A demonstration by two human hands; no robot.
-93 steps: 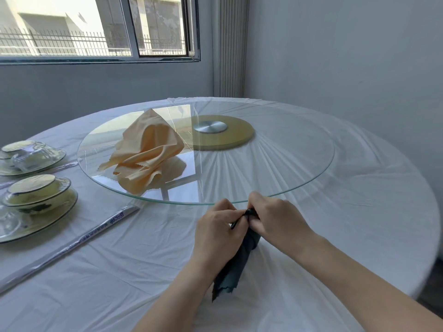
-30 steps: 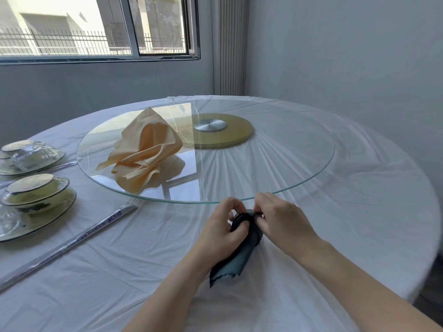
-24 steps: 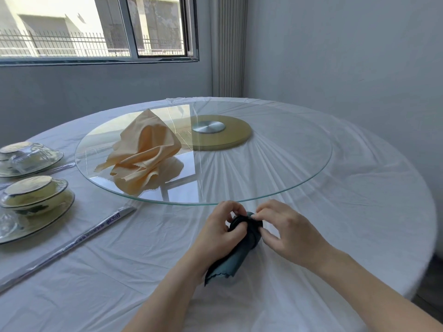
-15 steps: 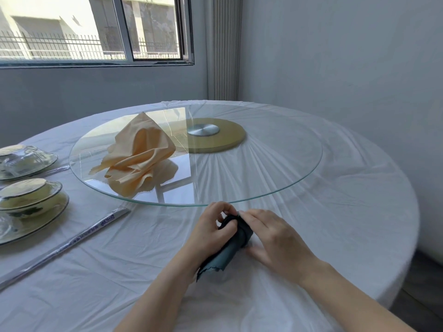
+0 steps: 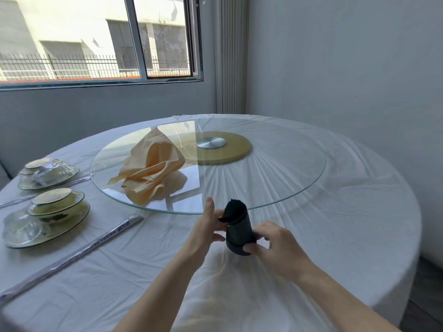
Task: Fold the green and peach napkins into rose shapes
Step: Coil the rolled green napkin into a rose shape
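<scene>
From the head camera, the green napkin point(image 5: 238, 232) is looking very dark. It is rolled up tight and standing up tall between the two hands, just in front of the round glass plate point(image 5: 287, 178). I cannot tell if its bottom is touching the table point(image 5: 347, 224).

The left hand point(image 5: 206, 227) is holding the left side of the roll. Its fingers are curling onto the cloth and its thumb is sticking up. The right hand point(image 5: 275, 244) is pinching the bottom of the roll with its fingertips. Both grips are closing on the green napkin.

The peach napkin point(image 5: 151, 171) is sitting in a loose heap on the glass plate. Stacked bowls point(image 5: 56, 204) are sitting at the left side of the table.
</scene>
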